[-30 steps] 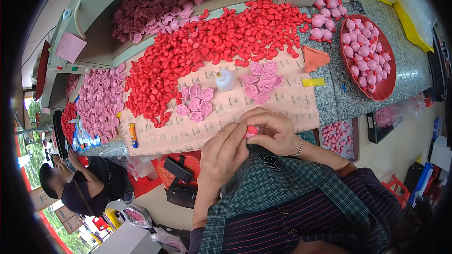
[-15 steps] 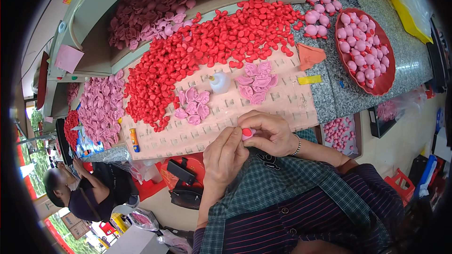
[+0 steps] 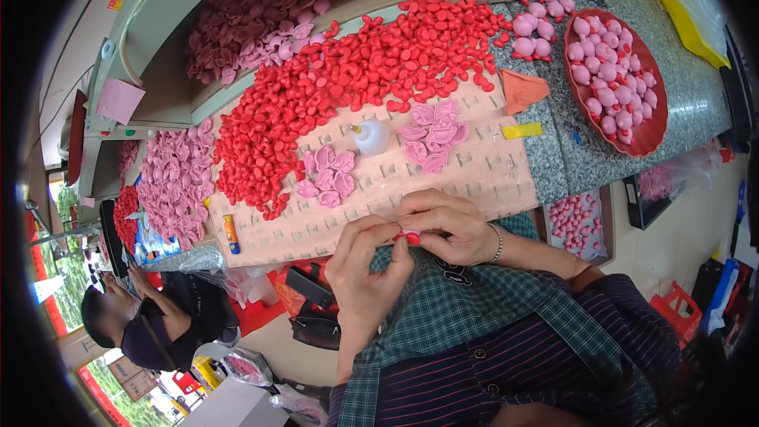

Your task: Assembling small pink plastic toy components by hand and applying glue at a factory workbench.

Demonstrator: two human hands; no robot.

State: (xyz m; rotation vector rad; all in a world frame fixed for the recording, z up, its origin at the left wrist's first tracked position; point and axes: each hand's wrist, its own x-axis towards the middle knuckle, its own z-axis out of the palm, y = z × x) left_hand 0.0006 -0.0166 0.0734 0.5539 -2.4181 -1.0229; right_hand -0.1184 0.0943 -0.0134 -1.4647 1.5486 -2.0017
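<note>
Close in front of my apron, both hands work on a small pink-and-red rubber piece point(image 3: 412, 238). My left hand point(image 3: 365, 257) pinches it from the left with thumb and fingertips. From the other side, my right hand point(image 3: 449, 228) grips it with curled fingers that cover part of it. Just beyond the hands, two clusters of cupped pink rubber skins, a left cluster point(image 3: 325, 178) and a right cluster point(image 3: 433, 136), lie on the pale mat point(image 3: 379, 194). Between them stands a small translucent squeeze bottle point(image 3: 370, 137). A large heap of red rubber pieces point(image 3: 332, 71) spreads across the mat's far side.
On the right is a red bowl point(image 3: 656, 130) of pink-and-red balls. A pile of pink skins point(image 3: 175, 186) and an orange glue tube point(image 3: 231, 234) are at left. A grey shelf unit point(image 3: 162, 115) rises behind. Another person point(image 3: 150, 320) sits at lower left.
The piece has turned and dropped slightly between my fingers. My left hand has shifted a little left and its thumb has moved; the right hand stays on the piece.
</note>
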